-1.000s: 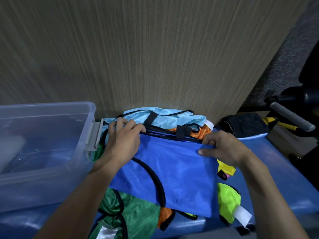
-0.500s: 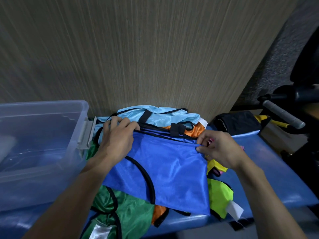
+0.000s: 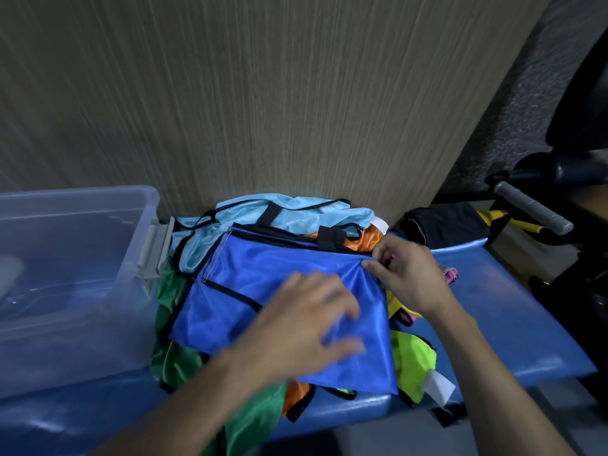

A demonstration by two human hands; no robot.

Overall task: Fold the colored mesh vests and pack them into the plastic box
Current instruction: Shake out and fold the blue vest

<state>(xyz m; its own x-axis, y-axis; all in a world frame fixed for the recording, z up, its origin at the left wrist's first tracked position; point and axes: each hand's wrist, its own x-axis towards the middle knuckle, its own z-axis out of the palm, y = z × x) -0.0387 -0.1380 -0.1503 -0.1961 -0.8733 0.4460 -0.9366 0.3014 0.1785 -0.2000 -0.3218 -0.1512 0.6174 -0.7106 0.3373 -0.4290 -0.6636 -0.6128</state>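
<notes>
A blue vest [image 3: 279, 291] lies spread on top of a heap of other vests on a blue bench [image 3: 513, 327], just right of a clear plastic box [image 3: 79, 258] that stands at the bench's left end. The right hand [image 3: 408, 274] pinches the blue vest's upper right corner between thumb and fingers. The left hand [image 3: 309, 324] is over the middle of the blue vest, fingers spread; it is blurred, so whether it presses the cloth or hovers above it cannot be told. Under the blue vest, a light blue vest [image 3: 286, 209] shows at the back against the wood-grain wall [image 3: 263, 93], an orange vest [image 3: 365, 241] beside it, a green vest [image 3: 171, 357] at the left, and a yellow vest [image 3: 414, 363] at the right. A black bundle [image 3: 444, 225] sits at the bench's far right.
</notes>
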